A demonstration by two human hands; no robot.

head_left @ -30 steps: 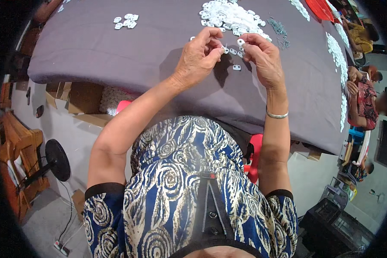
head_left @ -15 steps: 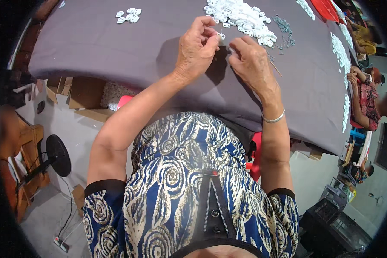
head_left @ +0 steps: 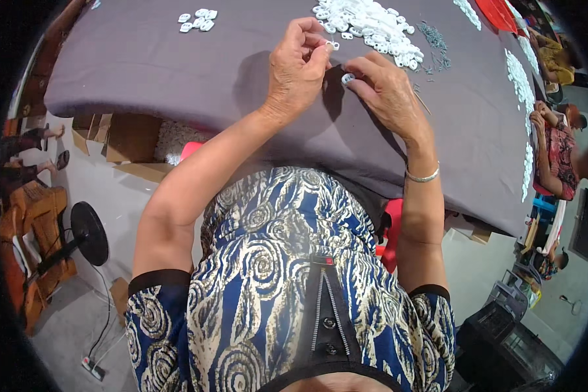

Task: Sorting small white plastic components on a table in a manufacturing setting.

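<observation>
My left hand [head_left: 298,68] pinches a small white plastic piece with holes [head_left: 334,46] between thumb and fingertips, just above the table. Close by on its right, my right hand [head_left: 387,91] grips another small white oval piece [head_left: 348,79] between thumb and forefinger. The two pieces are apart. A thin brown stick [head_left: 423,102] shows beside the right hand; whether it is held or lies on the cloth I cannot tell. Beyond my hands lies a large heap of similar white oval pieces [head_left: 372,29]. Right of it are scattered small grey screws or nails [head_left: 434,44].
A small group of white pieces [head_left: 198,20] lies at the far left of the dark cloth-covered table [head_left: 157,72]. More white pieces [head_left: 519,81] line the right edge, where another person's hands [head_left: 538,116] are. A red tray [head_left: 494,14] is at the far right. Below left stands a black fan [head_left: 89,234].
The right hand has turned and drawn slightly away from the left, and the white piece in it now shows clearly. The left hand has shifted slightly, still pinching its piece.
</observation>
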